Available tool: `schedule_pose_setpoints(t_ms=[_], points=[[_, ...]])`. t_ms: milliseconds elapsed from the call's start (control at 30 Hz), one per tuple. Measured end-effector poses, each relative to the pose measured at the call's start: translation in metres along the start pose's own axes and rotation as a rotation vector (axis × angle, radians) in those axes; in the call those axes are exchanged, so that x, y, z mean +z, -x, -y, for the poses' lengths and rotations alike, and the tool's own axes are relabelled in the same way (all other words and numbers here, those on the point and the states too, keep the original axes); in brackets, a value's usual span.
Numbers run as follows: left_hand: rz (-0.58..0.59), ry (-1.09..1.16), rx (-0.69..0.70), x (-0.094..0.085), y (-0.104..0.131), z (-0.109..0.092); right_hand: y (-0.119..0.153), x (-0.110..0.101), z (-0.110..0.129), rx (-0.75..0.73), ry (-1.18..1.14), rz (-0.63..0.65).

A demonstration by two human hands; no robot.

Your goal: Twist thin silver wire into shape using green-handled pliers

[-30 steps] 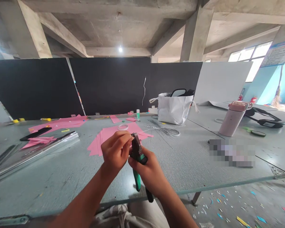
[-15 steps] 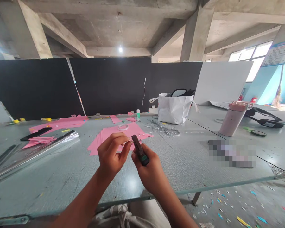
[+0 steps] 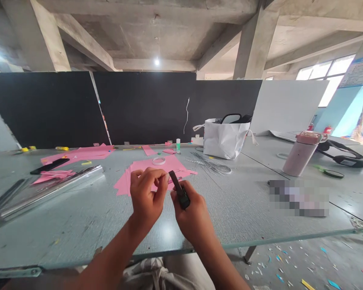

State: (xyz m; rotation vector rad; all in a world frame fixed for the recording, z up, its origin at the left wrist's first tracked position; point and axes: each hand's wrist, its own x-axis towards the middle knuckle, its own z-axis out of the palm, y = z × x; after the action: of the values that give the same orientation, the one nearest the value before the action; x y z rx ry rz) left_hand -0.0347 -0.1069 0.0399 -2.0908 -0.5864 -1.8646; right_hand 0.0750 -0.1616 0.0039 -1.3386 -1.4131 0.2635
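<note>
My right hand (image 3: 192,205) is wrapped round a small dark stapler-like tool (image 3: 179,191), its narrow end tilted up and to the left. Just left of that end, my left hand (image 3: 148,191) has thumb and forefinger pinched together; what they hold is too small to make out. Both hands are raised over the near part of the table. Behind them lies a spread stack of pink paper sheets (image 3: 139,169), and a white tape roll (image 3: 159,161) rests on it. Thin silvery wires (image 3: 210,163) lie to the right of the paper.
A white bag (image 3: 225,139) and a glue stick (image 3: 178,146) stand at the back. On the right are a pink bottle (image 3: 301,155), a blurred-out object (image 3: 299,199) and a black headset (image 3: 347,155). A shiny foil roll (image 3: 53,193) lies at the left.
The view has shifted slightly, so the scene sits a little further right. My left fingers have curled a bit more upright, and the dark tool has turned slightly in my right hand.
</note>
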Motion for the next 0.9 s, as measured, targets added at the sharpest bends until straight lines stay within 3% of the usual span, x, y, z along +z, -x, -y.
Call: schedule_pose_setpoints(t_ms=[200, 300, 367, 433, 500, 667, 733, 900], points=[[0.182, 0.575, -0.702, 0.003, -0.002, -0.012, -0.01, -0.003, -0.016, -0.133, 0.202, -0.098], [0.295, 0.806, -0.927, 0.002, -0.006, -0.01, -0.014, -0.006, -0.021, -0.192, 0.271, -0.129], [0.36, 0.836, -0.971, 0.0, -0.008, -0.007, -0.017, -0.009, -0.021, -0.169, 0.26, -0.105], [0.366, 0.778, -0.888, -0.002, -0.008, -0.001, -0.019, -0.012, -0.017, -0.099, 0.192, -0.051], [0.315, 0.649, -0.697, -0.006, -0.009, 0.006, -0.019, -0.017, -0.011, -0.033, 0.104, 0.008], [0.114, 0.114, 0.012, -0.016, -0.013, 0.024, -0.013, -0.023, -0.001, 0.016, -0.063, 0.114], [0.075, 0.005, 0.225, -0.02, -0.017, 0.028, -0.01, -0.024, 0.001, 0.02, -0.098, 0.143], [0.045, -0.162, 0.491, -0.025, -0.023, 0.028, -0.005, -0.022, 0.005, 0.055, -0.128, 0.216]])
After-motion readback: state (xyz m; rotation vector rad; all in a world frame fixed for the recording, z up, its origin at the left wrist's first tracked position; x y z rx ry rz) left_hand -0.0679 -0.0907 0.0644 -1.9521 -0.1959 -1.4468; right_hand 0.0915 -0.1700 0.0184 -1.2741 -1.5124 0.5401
